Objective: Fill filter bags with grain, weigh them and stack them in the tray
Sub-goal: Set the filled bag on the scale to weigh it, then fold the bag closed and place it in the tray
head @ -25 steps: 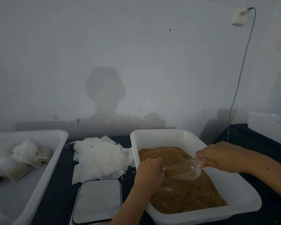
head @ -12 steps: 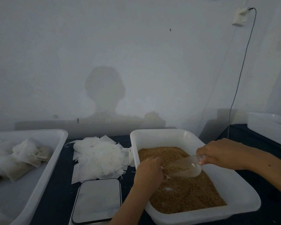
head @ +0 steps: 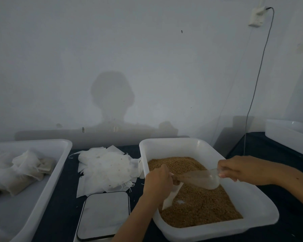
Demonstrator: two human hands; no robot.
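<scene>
My left hand [head: 158,184] is curling its fingers round the mouth of a white filter bag [head: 171,196], holding it open over the grain [head: 199,205]; the bag is hanging below my fist, and its lower end is reaching down to the grain. My right hand [head: 241,169] is pinching the handle of a clear plastic scoop [head: 201,178] between thumb and curled fingers. The scoop is lying tilted, its spout pointing left into the bag's mouth at my left hand, with some grain showing inside it.

Both hands are working over a white tub [head: 262,215] standing on a dark tabletop [head: 63,198], right of centre. A flat digital scale [head: 103,215] is sitting just left of the tub's near corner, its platform bare. A loose heap of empty filter bags [head: 105,166] is lying beyond the scale, touching the tub's left wall. A white tray [head: 47,180] at the far left is holding filled bags [head: 19,173] piled at its far end. Another white tub [head: 290,135] is showing at the right edge. A pale wall [head: 147,58] is standing behind, carrying a socket [head: 256,18] with a cable [head: 255,84] running down.

The grain is golden-brown and fine, heaped toward the tub's far side.
</scene>
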